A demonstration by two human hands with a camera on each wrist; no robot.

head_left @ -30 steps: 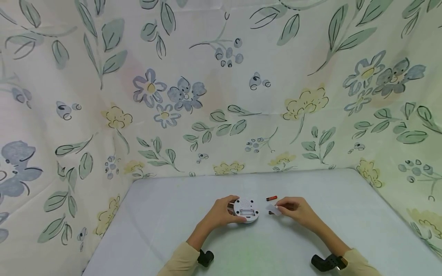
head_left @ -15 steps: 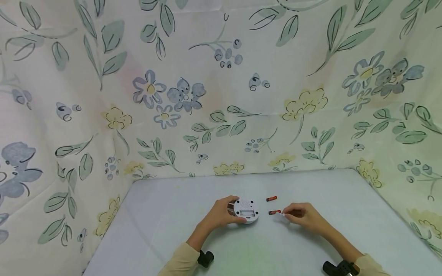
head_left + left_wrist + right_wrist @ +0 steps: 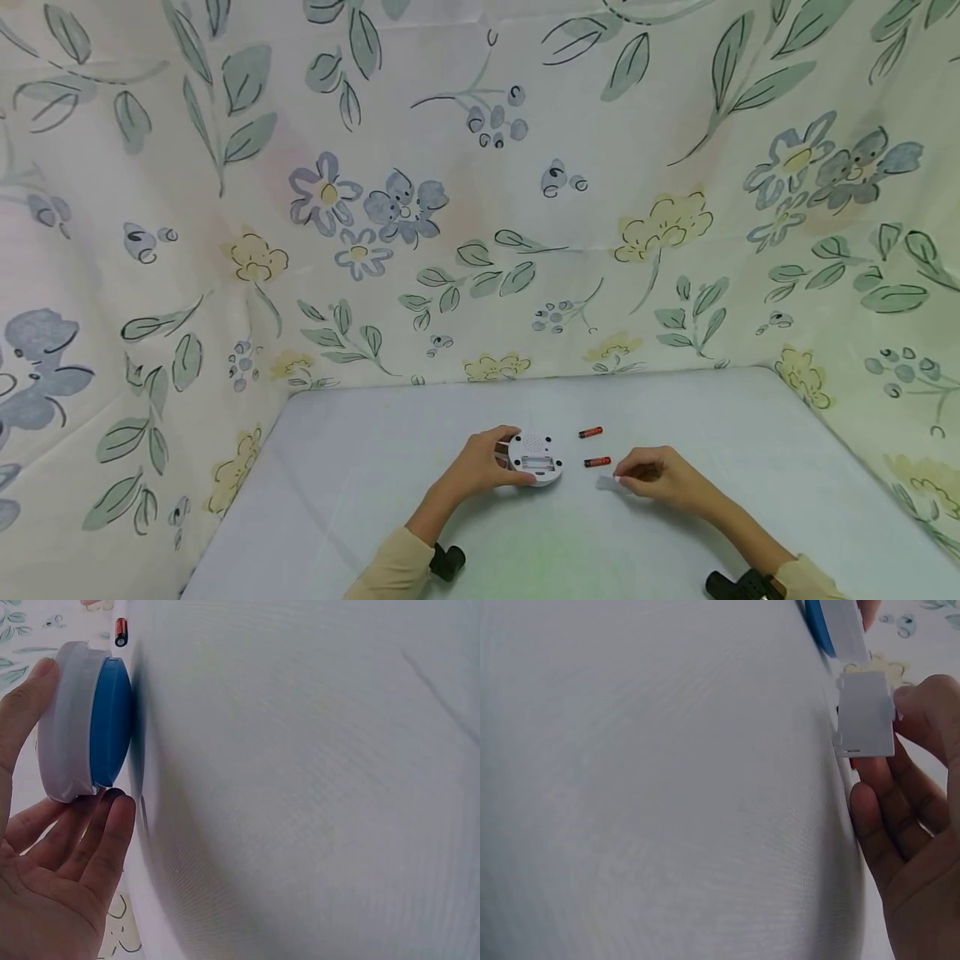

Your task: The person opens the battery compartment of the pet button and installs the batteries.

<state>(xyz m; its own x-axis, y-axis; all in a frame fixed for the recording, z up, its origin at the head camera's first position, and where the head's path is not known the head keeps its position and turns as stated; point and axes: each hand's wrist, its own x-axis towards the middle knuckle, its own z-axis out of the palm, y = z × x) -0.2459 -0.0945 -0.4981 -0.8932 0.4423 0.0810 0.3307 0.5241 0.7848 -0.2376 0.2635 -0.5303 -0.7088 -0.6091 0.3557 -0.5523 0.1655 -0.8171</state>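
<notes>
My left hand (image 3: 480,462) grips a round white device (image 3: 531,444) by its edge, thumb and fingers on opposite sides. Its underside faces up, showing small dark feet, a patch of tiny holes and an uncovered battery compartment (image 3: 537,463) without batteries. The left wrist view shows its blue face (image 3: 111,724) turned down toward the table. My right hand (image 3: 660,477) pinches a small white battery cover (image 3: 865,716) between thumb and fingers, just above the table. Two red-and-black batteries lie between the hands: a far battery (image 3: 591,432) and a near battery (image 3: 597,462).
A white cloth-covered table (image 3: 360,467) lies under both hands. Floral fabric (image 3: 480,208) hangs behind it and along both sides. Each wrist wears a black camera, the left camera (image 3: 447,563) and the right camera (image 3: 738,585).
My right hand has moved right and toward me with the battery cover, from over the near battery, which now shows fully. The left hand and the device have stayed put.
</notes>
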